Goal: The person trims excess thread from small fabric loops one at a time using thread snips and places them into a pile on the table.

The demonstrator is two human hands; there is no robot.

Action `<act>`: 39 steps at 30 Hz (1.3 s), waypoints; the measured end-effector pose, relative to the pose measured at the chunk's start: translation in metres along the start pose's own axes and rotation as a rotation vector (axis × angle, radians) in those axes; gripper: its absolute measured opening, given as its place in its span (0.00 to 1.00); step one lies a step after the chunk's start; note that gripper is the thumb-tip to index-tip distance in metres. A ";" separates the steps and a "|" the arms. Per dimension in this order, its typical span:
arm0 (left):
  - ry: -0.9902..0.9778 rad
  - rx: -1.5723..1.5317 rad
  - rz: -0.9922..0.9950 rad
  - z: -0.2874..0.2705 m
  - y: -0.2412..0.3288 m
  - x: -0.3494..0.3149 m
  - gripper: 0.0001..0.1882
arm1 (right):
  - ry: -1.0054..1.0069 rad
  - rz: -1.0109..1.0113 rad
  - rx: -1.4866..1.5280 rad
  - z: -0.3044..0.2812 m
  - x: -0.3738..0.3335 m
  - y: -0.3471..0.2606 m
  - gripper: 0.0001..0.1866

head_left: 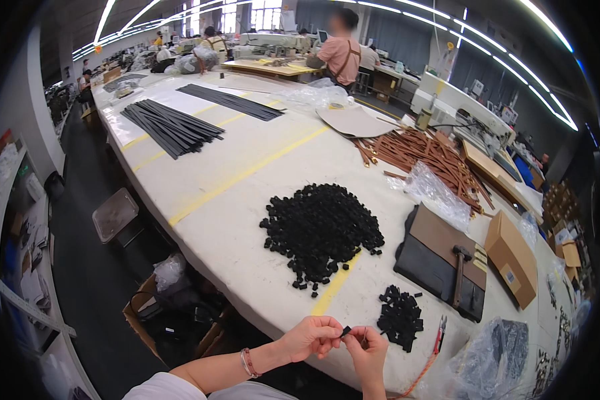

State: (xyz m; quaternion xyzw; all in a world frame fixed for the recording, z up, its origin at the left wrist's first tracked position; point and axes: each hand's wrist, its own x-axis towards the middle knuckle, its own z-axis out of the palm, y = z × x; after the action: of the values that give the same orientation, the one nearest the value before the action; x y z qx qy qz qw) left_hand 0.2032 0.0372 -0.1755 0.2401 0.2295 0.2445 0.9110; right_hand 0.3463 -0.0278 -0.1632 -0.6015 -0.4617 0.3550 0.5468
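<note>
Close together over the table's near edge, my left hand (313,337) and my right hand (368,347) pinch a small black piece (345,331) between their fingertips. Its exact kind is too small to make out. A large heap of small black pieces (323,230) lies on the table in front of my hands. To the right of my hands sits a smaller pile of black pieces (400,318). Beside that pile rests a red-handled tool (440,335), with an orange cord near it.
A hammer (460,267) lies on a dark board (440,293), near a cardboard box (511,259). Brown straps (427,160) and plastic wrap (440,197) cover the far right. Black strips (170,127) lie far left. A stool (115,215) stands left of the table; people work beyond.
</note>
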 end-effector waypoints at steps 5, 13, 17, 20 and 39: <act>0.038 0.136 0.055 -0.003 -0.005 -0.001 0.06 | -0.043 -0.026 -0.021 0.005 -0.004 -0.020 0.02; 0.013 0.398 0.236 -0.015 -0.015 0.008 0.08 | -0.090 -0.028 -0.017 0.003 -0.003 -0.011 0.03; -0.070 0.380 0.127 -0.009 -0.007 0.000 0.07 | -0.106 -0.115 -0.171 -0.003 0.000 -0.003 0.03; 0.013 0.542 0.198 -0.003 -0.008 -0.002 0.09 | -0.090 -0.114 -0.158 -0.005 0.002 0.001 0.02; 0.058 0.462 0.282 0.007 -0.016 0.002 0.09 | 0.051 -0.713 -0.705 0.004 -0.011 -0.015 0.04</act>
State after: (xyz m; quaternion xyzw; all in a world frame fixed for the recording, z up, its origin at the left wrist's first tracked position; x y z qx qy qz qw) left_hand 0.2140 0.0233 -0.1793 0.4639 0.2695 0.3168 0.7822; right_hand 0.3367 -0.0375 -0.1503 -0.5632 -0.7167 -0.0464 0.4086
